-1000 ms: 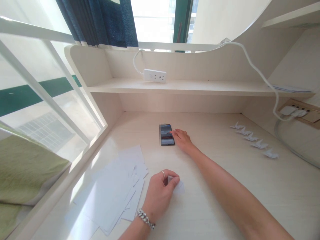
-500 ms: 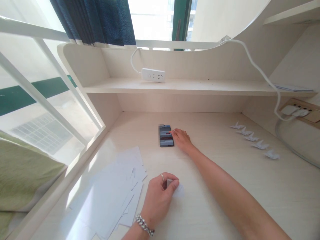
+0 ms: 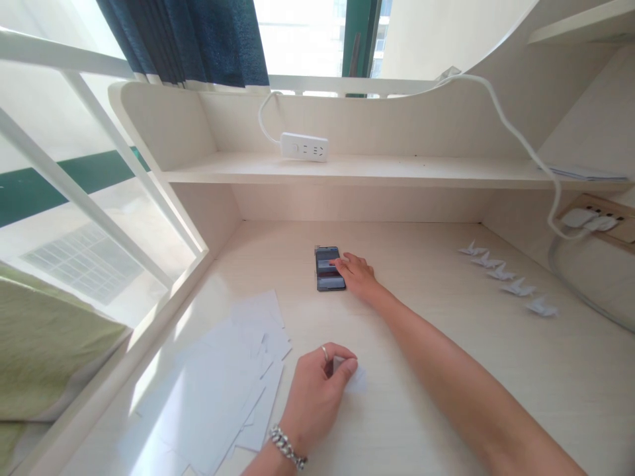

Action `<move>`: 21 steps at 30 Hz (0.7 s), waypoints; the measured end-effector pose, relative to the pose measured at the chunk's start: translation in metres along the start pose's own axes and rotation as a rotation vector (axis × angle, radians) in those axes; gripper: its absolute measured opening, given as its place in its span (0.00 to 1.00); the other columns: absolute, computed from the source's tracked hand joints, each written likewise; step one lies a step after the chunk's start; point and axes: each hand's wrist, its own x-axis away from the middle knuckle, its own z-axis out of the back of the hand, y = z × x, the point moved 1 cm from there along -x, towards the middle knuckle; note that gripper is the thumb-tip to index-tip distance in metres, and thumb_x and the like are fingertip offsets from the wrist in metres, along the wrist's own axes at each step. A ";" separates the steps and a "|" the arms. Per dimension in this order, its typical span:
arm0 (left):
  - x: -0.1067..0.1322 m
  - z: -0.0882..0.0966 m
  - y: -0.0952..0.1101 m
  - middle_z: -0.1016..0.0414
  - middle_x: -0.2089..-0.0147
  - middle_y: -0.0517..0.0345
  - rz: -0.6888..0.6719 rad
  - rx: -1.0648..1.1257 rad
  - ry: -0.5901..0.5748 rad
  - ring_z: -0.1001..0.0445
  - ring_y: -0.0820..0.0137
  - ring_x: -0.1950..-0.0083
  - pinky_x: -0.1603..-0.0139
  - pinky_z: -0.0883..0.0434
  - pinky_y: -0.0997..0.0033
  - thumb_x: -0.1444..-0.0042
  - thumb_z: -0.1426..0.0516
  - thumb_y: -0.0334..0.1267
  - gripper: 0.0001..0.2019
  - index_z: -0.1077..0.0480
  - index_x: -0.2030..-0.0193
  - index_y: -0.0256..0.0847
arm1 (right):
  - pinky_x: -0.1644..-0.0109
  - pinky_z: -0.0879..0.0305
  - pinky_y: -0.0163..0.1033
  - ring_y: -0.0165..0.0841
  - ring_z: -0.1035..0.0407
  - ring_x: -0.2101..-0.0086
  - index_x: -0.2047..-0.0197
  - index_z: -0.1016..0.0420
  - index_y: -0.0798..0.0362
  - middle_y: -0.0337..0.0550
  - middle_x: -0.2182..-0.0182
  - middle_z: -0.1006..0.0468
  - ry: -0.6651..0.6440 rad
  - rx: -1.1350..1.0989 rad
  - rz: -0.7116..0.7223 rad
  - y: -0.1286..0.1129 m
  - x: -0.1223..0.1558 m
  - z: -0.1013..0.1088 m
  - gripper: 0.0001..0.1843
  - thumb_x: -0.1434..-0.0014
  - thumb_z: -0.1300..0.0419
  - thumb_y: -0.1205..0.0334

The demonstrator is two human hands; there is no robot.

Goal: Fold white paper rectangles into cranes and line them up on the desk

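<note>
Sheets of white paper lie fanned and overlapping on the left of the tabletop, near the window side. Just right of them the left hand, with a ring and a bracelet, is closed in a pinch. Its thumb and forefinger press a small folded paper that lies on the wood close to the person. A firm, flat pinch looks like the best way to keep that fold from springing open.

Further back, at the middle, the phone lies flat with its screen up. The right hand lies just beside it, loosely open and gripping nothing, its forefinger tip on the glass. One light fingertip should be enough, so the phone does not slide.

The phone's long axis runs straight away from the person, top end toward the back wall under the shelf. The fingers hide too much of the folded paper to tell its axis. Far right stands a row of paper cranes.
</note>
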 end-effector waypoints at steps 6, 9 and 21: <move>-0.001 -0.001 -0.001 0.31 0.75 0.60 -0.004 0.013 -0.014 0.37 0.70 0.72 0.70 0.40 0.72 0.46 0.43 0.46 0.11 0.24 0.66 0.41 | 0.36 0.58 0.61 0.54 0.53 0.35 0.43 0.27 0.40 0.46 0.33 0.45 -0.026 0.002 0.023 -0.011 -0.007 -0.008 0.36 0.37 0.66 0.35; 0.000 0.000 -0.001 0.31 0.75 0.60 -0.005 0.021 -0.019 0.37 0.70 0.72 0.70 0.40 0.71 0.46 0.43 0.45 0.11 0.24 0.66 0.41 | 0.36 0.56 0.59 0.51 0.52 0.35 0.43 0.26 0.42 0.47 0.35 0.41 0.014 -0.064 0.019 -0.006 -0.009 -0.007 0.36 0.36 0.66 0.36; -0.002 0.001 -0.001 0.30 0.75 0.60 -0.013 0.018 0.004 0.37 0.71 0.72 0.69 0.39 0.71 0.46 0.43 0.45 0.11 0.23 0.66 0.41 | 0.37 0.47 0.45 0.40 0.36 0.43 0.54 0.22 0.50 0.50 0.46 0.26 0.166 -0.344 0.056 0.007 0.006 0.006 0.28 0.33 0.59 0.45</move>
